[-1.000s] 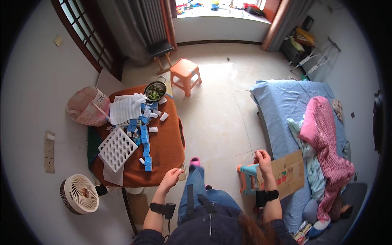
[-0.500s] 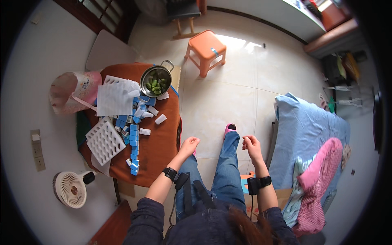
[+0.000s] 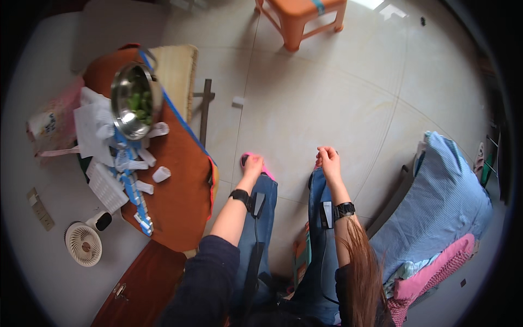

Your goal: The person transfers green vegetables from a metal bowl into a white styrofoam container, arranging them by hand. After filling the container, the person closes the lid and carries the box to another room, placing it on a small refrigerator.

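Note:
My left hand [image 3: 252,165] hangs over the floor in front of my left leg, its fingers curled in. No object shows in it. A pink slipper [image 3: 244,158] lies just behind that hand. My right hand [image 3: 328,161] is held a little higher over my right leg, fingers bent together, also with nothing visible inside. Both wrists wear a black band [image 3: 344,210] with a small box and a cable. Neither hand touches the table with the brown cloth [image 3: 180,191] at the left.
On that table stand a steel pot [image 3: 121,106] of green fruits or vegetables, white foam sleeves [image 3: 162,174], small blue boxes [image 3: 132,191] and a perforated white tray [image 3: 106,185]. An orange stool [image 3: 294,27] stands ahead. A blue-covered bed or stand [image 3: 436,201] is right, a fan [image 3: 83,245] left.
The view has shifted forward and down. The stool is now at the top edge, and the table lies farther left. My legs have moved in a step; both hands stay curled.

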Available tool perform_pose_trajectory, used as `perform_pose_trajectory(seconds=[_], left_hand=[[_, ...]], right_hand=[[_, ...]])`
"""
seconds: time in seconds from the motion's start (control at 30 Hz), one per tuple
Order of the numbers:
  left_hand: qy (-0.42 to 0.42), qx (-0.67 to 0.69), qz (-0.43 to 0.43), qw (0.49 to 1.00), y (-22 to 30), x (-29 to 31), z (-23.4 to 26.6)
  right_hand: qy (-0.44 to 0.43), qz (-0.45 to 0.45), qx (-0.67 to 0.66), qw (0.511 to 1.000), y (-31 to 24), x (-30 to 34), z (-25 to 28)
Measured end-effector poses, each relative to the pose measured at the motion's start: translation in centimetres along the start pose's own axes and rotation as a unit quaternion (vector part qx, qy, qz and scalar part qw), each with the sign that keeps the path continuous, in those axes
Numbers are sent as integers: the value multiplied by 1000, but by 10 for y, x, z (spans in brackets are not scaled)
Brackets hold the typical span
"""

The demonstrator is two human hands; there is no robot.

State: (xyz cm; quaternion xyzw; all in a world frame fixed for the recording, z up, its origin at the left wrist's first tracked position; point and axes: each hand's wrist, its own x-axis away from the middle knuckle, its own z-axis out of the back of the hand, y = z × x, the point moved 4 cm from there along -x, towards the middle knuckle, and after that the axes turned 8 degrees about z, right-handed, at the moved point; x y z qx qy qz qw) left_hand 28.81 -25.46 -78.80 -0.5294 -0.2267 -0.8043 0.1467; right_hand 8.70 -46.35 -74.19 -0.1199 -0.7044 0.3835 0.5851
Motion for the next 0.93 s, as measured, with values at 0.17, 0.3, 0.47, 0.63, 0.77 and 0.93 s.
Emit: perform_pose_trajectory(seconds=[0.17, 0.3, 0.47, 0.63, 0.77, 0.93], left_hand=[[52, -2, 13, 999, -7, -116, -13], [113, -64, -34, 991, 19, -231, -4], [131, -56, -187, 972, 101, -336, 9], [149, -62, -72, 984, 140, -367, 3], [186, -139, -36, 972, 130, -360, -10], [134, -124, -60, 981, 103, -298, -31]], right_hand=[[-24, -19, 68, 997, 95, -72, -11], [-46, 15, 166, 985, 163, -123, -23], [-44, 51, 280, 958, 221, -160, -45], [-59, 59, 369, 926, 252, -159, -66], [-25, 37, 313, 949, 248, -159, -64], [8, -29, 231, 973, 202, -130, -61]])
